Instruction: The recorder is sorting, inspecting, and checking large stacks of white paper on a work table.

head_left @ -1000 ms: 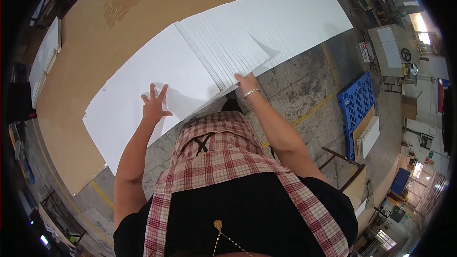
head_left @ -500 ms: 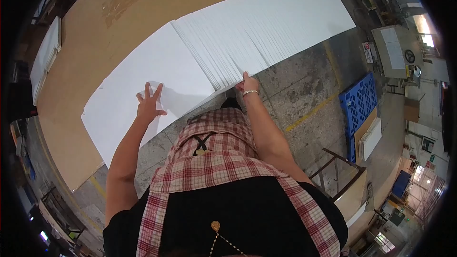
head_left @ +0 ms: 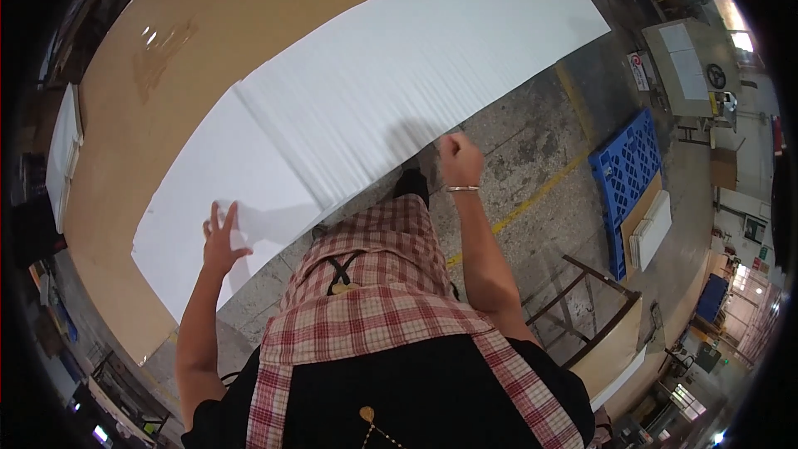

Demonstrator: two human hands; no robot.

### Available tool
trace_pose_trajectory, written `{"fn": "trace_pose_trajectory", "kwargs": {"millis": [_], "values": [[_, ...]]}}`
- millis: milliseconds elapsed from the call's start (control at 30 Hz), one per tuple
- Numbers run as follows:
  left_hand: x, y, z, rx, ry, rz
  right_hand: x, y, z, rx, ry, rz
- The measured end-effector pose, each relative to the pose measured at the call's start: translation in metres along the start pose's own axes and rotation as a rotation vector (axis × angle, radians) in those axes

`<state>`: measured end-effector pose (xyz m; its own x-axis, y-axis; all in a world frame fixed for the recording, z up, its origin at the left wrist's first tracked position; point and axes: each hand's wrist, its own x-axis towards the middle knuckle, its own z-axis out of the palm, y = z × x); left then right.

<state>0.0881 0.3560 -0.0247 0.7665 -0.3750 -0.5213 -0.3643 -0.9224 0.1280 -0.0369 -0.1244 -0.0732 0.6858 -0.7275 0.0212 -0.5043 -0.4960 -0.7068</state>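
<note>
My left hand (head_left: 219,251) lies on the white sheets (head_left: 349,108), near their left end, with the fingers spread wide and the thumb out to the side. My right hand (head_left: 462,165) is just beside the near edge of the sheets, over the gray floor (head_left: 540,145). Its fingers are curled in, and their tips are hidden, so I cannot tell if they pinch anything or if they touch the edge. The sheets lie in a long overlapping row on the big brown table (head_left: 199,0), and their near edge sticks out past it. Most of each sheet is hidden under the next one, and the lines between them are blurry, so I cannot count them. My checked apron (head_left: 374,316) is cut off at the bottom, and only a bit of my dark shoe (head_left: 413,185) peeks out. At the far left, a white stack (head_left: 65,158) is hard to make out near the dark rim. Off to the right, a white box (head_left: 638,71) has a red mark on it, with print too small to read.
</note>
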Motion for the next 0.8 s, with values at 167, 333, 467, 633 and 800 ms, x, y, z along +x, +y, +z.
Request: {"fn": "trace_pose_trajectory", "kwargs": {"millis": [167, 333, 467, 633, 800], "values": [[0.001, 0.008, 0.0, 0.03, -0.092, -0.173, 0.078, 0.025, -0.022, -0.144, 0.153, -0.245], [0.044, 0.099, -0.006, -0.209, 0.029, -0.318, 0.116, 0.032, -0.011, -0.289, 0.004, -0.399], [0.06, 0.099, 0.012, -0.284, 0.017, -0.4, 0.124, 0.027, 0.005, -0.336, -0.108, -0.331], [0.064, 0.114, 0.008, -0.344, -0.02, -0.464, 0.137, 0.029, 0.013, 0.087, -0.156, -0.077], [0.068, 0.089, 0.004, -0.27, 0.0, -0.447, 0.163, 0.024, 0.018, 0.08, -0.545, 0.109]]}}
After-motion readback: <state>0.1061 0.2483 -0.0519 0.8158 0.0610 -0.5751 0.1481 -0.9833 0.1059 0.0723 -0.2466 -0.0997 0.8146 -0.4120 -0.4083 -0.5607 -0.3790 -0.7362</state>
